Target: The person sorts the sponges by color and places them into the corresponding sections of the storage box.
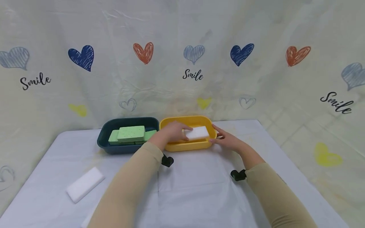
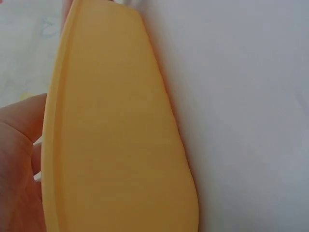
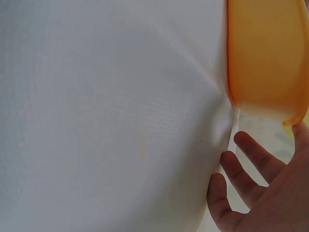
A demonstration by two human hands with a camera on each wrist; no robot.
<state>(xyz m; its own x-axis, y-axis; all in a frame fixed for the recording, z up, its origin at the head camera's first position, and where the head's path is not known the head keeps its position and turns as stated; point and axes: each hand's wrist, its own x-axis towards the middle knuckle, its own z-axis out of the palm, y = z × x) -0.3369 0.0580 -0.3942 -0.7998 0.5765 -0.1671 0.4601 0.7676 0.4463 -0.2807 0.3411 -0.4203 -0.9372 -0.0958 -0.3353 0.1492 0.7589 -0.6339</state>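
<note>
A yellow basin (image 1: 186, 146) stands at the back of the table. My left hand (image 1: 171, 131) reaches into it and pinches the left end of a white sponge (image 1: 200, 132) between thumb and fingers. In the left wrist view the basin's wall (image 2: 116, 116) hides the sponge and part of the left hand (image 2: 19, 164). My right hand (image 1: 228, 139) touches the basin's right end with fingers spread. In the right wrist view, a digit of that hand (image 3: 275, 193) meets the basin's rim (image 3: 292, 122), while the other fingers extend free of it.
Left of the yellow basin, touching or nearly so, a dark green basin (image 1: 119, 149) holds several light green sponges (image 1: 131, 133). Another white sponge (image 1: 85, 184) lies on the white-covered table (image 1: 194, 190) at left. A white corner (image 1: 86, 220) shows beside the left sleeve. A printed curtain (image 1: 171, 91) hangs behind.
</note>
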